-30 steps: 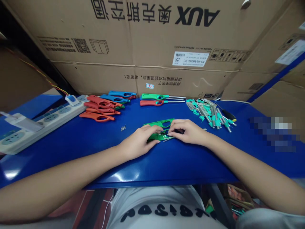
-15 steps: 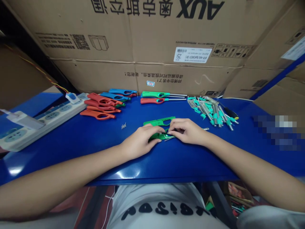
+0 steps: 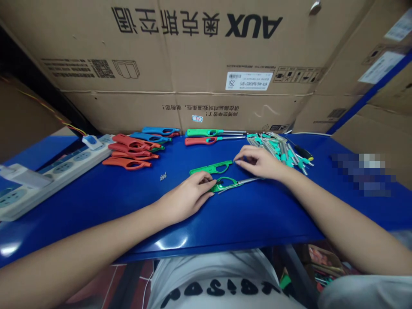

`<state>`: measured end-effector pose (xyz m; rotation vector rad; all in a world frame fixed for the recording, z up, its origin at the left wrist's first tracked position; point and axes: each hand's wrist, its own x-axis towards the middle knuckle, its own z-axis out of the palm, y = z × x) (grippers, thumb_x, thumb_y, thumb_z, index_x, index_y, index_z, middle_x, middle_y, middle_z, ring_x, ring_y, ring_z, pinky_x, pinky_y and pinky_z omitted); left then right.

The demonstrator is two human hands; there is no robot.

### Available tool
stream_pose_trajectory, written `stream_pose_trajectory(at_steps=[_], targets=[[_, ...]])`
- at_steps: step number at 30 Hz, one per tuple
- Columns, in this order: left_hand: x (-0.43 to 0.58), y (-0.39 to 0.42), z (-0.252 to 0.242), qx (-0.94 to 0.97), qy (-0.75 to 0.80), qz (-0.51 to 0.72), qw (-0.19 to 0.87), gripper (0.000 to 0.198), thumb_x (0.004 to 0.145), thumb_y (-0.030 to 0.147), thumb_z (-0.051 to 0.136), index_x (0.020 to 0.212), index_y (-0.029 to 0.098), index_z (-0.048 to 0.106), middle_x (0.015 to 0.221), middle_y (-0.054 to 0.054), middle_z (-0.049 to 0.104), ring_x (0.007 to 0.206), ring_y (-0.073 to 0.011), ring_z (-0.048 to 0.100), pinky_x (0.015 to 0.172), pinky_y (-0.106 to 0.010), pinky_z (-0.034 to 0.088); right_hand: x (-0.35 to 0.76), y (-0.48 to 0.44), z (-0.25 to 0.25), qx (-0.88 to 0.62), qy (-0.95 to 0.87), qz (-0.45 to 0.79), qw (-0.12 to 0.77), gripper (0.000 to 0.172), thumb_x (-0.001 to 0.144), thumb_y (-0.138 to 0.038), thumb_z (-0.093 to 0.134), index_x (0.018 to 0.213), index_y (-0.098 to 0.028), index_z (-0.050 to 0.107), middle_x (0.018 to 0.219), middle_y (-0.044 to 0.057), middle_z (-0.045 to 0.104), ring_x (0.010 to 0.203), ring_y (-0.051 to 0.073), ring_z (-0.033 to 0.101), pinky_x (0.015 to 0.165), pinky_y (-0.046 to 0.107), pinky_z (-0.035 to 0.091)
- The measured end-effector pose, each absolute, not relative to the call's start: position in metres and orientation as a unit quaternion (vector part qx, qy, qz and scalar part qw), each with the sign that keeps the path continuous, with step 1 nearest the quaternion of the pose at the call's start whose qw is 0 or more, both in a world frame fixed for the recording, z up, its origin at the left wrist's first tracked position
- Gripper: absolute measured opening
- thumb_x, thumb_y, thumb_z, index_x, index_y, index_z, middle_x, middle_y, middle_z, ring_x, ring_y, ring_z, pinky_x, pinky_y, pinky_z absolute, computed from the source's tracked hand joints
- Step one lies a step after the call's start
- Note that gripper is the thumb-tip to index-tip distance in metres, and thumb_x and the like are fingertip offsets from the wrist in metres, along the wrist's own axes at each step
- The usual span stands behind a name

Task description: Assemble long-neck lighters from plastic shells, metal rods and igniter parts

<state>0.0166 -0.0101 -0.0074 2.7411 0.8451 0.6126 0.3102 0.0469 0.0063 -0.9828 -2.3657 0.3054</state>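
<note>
Hands apart here! The left hand [image 3: 186, 195] comes down on a green lighter body [image 3: 216, 187], fingers [image 3: 204, 182] at its looped end, metal tube [image 3: 249, 180] poking out to the right of them. Clamped or just resting? Can't tell. The right hand [image 3: 259, 163] is loose and open, fingertips [image 3: 236, 159] right at the tip of a green shell [image 3: 210, 168], which lies just ahead of the left hand. Beyond the right hand, a heap of teal-tipped rods [image 3: 277, 150]; left of the left hand, a few screws [image 3: 163, 176] and red lighter handles [image 3: 128, 151].
</note>
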Motion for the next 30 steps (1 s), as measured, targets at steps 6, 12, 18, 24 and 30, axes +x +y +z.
stream_pose_trajectory(at_steps=[6, 12, 18, 24, 30], targets=[[0.018, -0.017, 0.003, 0.943, 0.294, 0.148, 0.038, 0.035, 0.103, 0.023, 0.046, 0.127, 0.009, 0.067, 0.110, -0.016, 0.063, 0.105, -0.0280, 0.061, 0.094, -0.046, 0.057, 0.371, 0.069, 0.018, -0.635, -0.754, -0.079, 0.149, 0.029, 0.087, -0.039, 0.058, 0.108, -0.021, 0.069, 0.112, 0.012, 0.064, 0.092, 0.028, 0.065, 0.068, 0.035, 0.049], [0.018, -0.020, 0.002, 0.946, 0.303, 0.118, 0.008, 0.037, 0.103, 0.019, 0.045, 0.133, 0.008, 0.062, 0.111, -0.016, 0.063, 0.104, -0.0281, 0.059, 0.093, -0.046, 0.056, 0.398, 0.081, 0.013, -0.689, -0.702, -0.082, 0.159, 0.029, 0.082, -0.043, 0.062, 0.097, -0.019, 0.065, 0.100, 0.012, 0.059, 0.086, 0.028, 0.062, 0.075, 0.038, 0.051], [0.016, -0.017, 0.001, 0.943, 0.297, 0.146, 0.032, 0.037, 0.103, 0.020, 0.043, 0.135, 0.011, 0.061, 0.112, -0.016, 0.063, 0.106, -0.0275, 0.060, 0.094, -0.045, 0.056, 0.392, 0.086, 0.003, -0.617, -0.757, -0.087, 0.198, 0.025, 0.081, -0.038, 0.063, 0.094, -0.018, 0.069, 0.094, 0.013, 0.056, 0.099, 0.032, 0.058, 0.093, 0.045, 0.048], [0.017, -0.017, 0.004, 0.940, 0.300, 0.152, 0.054, 0.036, 0.103, 0.018, 0.043, 0.131, 0.013, 0.065, 0.110, -0.016, 0.063, 0.103, -0.0267, 0.060, 0.091, -0.044, 0.056, 0.377, 0.085, -0.004, -0.609, -0.777, -0.088, 0.132, 0.016, 0.082, -0.033, 0.063, 0.080, -0.019, 0.070, 0.100, 0.016, 0.058, 0.102, 0.035, 0.055, 0.093, 0.050, 0.046], [0.014, -0.014, 0.002, 0.937, 0.288, 0.181, 0.083, 0.031, 0.101, 0.017, 0.048, 0.125, 0.013, 0.068, 0.107, -0.013, 0.065, 0.101, -0.0242, 0.062, 0.090, -0.038, 0.056, 0.367, 0.075, 0.010, -0.541, -0.822, -0.018, 0.177, 0.018, 0.085, -0.035, 0.061, 0.078, -0.020, 0.068, 0.091, 0.010, 0.061, 0.091, 0.027, 0.059, 0.088, 0.042, 0.048]])
